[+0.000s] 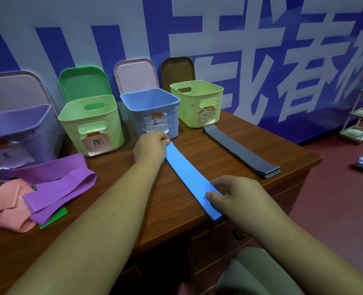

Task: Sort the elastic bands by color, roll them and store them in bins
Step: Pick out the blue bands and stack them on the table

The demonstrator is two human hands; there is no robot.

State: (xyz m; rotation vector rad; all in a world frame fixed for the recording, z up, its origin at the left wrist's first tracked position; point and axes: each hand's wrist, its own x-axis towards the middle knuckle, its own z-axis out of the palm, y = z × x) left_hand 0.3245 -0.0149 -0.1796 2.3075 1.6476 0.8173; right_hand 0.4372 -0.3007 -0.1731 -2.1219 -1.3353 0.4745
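Barely begun, I judge. My left hand pinches the far end of the flat bright-blue elastic band and my right hand pinches its near end. It lies unrolled on the brown wooden table, before the blue plastic bin. The stacked grey bands and the tangled purple and pink bands wait unrolled.
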